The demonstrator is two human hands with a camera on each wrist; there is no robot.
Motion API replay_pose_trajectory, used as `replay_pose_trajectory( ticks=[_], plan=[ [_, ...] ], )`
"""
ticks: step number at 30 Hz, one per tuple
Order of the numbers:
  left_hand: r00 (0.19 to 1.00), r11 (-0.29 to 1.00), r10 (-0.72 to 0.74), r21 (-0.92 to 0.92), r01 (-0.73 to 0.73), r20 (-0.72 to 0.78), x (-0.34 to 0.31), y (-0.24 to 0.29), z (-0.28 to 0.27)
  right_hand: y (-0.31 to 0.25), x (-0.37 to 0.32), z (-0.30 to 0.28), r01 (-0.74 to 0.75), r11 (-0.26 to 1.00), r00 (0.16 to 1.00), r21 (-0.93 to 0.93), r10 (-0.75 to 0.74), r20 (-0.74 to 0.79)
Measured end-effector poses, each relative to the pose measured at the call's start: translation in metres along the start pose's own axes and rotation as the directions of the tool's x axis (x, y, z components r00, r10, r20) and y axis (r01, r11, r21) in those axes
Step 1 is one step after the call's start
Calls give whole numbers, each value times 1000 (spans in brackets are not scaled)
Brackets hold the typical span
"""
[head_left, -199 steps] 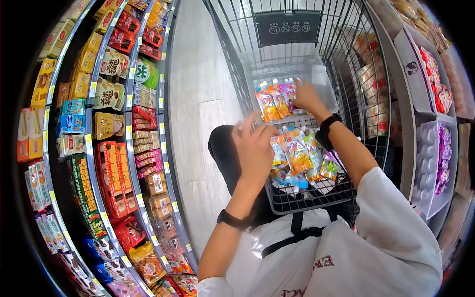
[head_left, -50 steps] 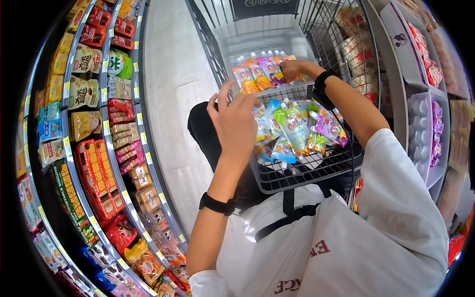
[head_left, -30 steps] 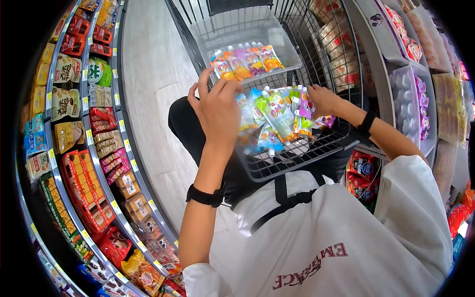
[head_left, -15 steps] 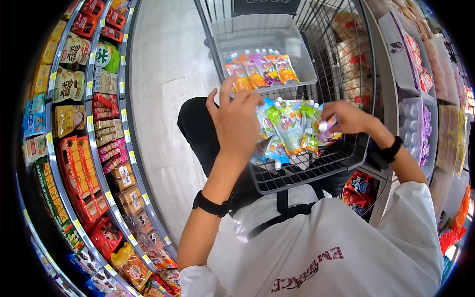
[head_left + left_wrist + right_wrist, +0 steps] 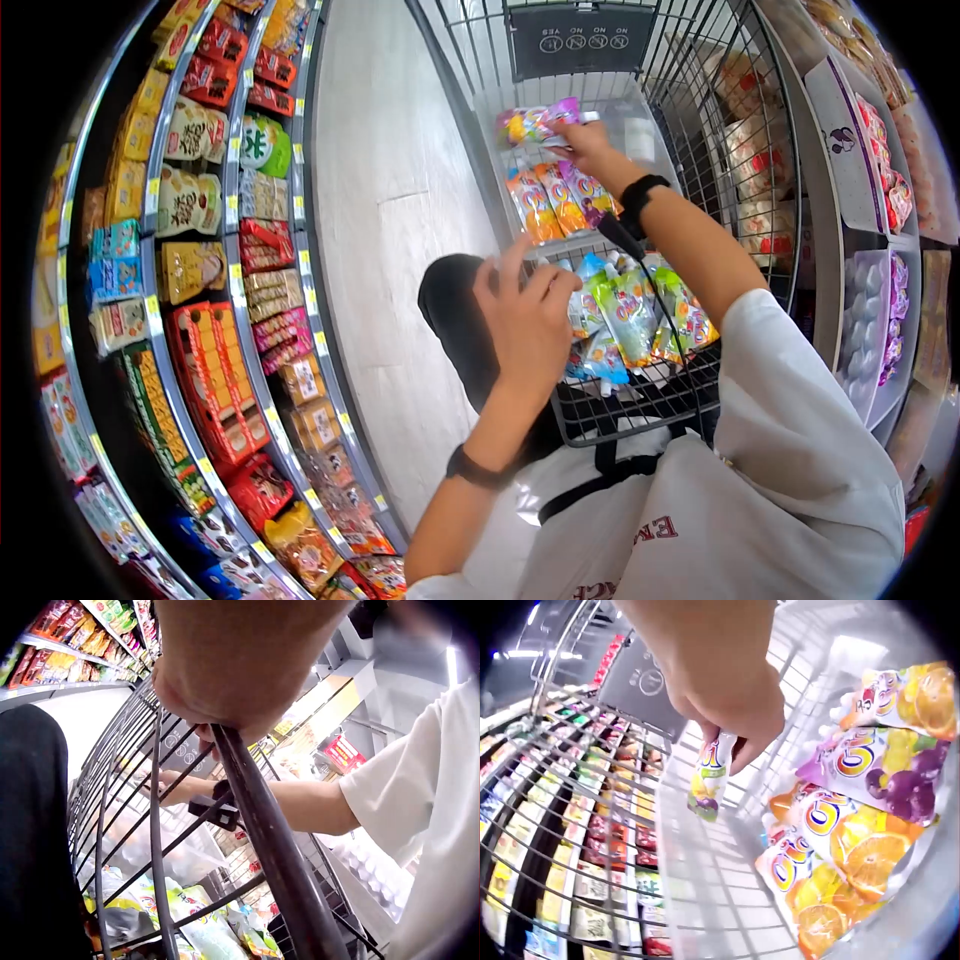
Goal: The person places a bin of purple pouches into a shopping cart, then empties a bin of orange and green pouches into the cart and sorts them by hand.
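In the head view, my right hand (image 5: 592,148) pinches a purple-and-yellow pouch (image 5: 530,124) over the far part of the clear bin (image 5: 640,110); the right wrist view shows this pouch (image 5: 708,784) hanging from my fingers. Orange pouches (image 5: 535,208) and a purple one lie side by side in the bin's near part. Over the cart's near left rim, my left hand (image 5: 525,320) rests with fingers spread and slightly bent; the left wrist view has it against the dark rail (image 5: 266,817). Green and blue pouches (image 5: 628,312) lie loose in the cart's near end.
The wire cart (image 5: 600,430) stands between snack shelves (image 5: 230,240) on the left and a display of boxed goods (image 5: 850,150) on the right. Pale floor (image 5: 370,150) runs along the cart's left. A dark knee (image 5: 455,310) is beside the cart, and a cable crosses the loose pouches.
My right hand has moved from the loose pouches up and left to the bin's far part, carrying a purple pouch. My left hand remains at the cart's rim while the head view has shifted.
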State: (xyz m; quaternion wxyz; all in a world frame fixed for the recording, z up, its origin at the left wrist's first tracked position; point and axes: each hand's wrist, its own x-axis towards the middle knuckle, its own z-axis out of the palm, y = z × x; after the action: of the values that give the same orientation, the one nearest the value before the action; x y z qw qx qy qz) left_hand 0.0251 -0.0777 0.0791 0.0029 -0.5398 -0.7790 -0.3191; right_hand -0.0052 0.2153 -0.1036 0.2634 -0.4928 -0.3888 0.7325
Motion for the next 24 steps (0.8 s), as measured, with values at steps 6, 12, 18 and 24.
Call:
replay_pose_trajectory(
  ticks=[6, 12, 18, 24],
  plan=[
    [1000, 1000, -10, 21, 10, -6, 4, 1, 0, 11, 16, 9, 41, 388, 978, -921, -202, -42],
    [999, 1000, -10, 25, 11, -33, 3, 1, 0, -23, 2, 3, 115, -2, 993, -993, 0, 115],
    [999, 1000, -1, -12, 0, -43, 2, 3, -1, -91, -87, -16, 311, 246, 826, -918, 408, 389],
    [999, 1000, 12, 2, -12, -41, -2, 2, 2, -45, -193, -78, 707, -219, 627, -672, 633, 453]
  ],
)
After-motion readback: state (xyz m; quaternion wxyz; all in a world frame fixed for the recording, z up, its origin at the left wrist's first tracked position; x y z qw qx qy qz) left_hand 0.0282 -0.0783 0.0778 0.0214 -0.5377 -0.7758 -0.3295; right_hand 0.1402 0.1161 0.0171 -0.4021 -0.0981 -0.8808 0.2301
